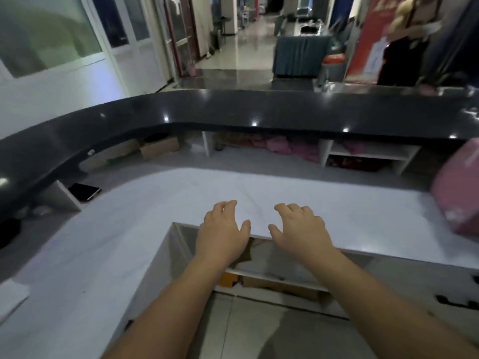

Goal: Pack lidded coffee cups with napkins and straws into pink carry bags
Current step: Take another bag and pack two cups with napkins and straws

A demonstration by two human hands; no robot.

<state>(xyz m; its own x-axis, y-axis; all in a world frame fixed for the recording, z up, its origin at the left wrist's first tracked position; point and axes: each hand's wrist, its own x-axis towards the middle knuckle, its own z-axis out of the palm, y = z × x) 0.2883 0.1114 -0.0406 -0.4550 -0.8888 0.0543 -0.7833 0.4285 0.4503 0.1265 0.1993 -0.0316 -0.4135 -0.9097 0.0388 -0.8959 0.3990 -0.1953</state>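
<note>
Both my hands rest on the near edge of the white table, holding nothing.

The black counter (259,110) curves round the far side, with shelves beneath it where pink bags (290,147) lie blurred. The white table (155,203) spreads under me. A pink carry bag (458,193) stands at the table's right edge, partly cut off. My left hand (221,230) and right hand (302,230) lie side by side, fingers loosely bent, palms down, released. No cups show.
</note>
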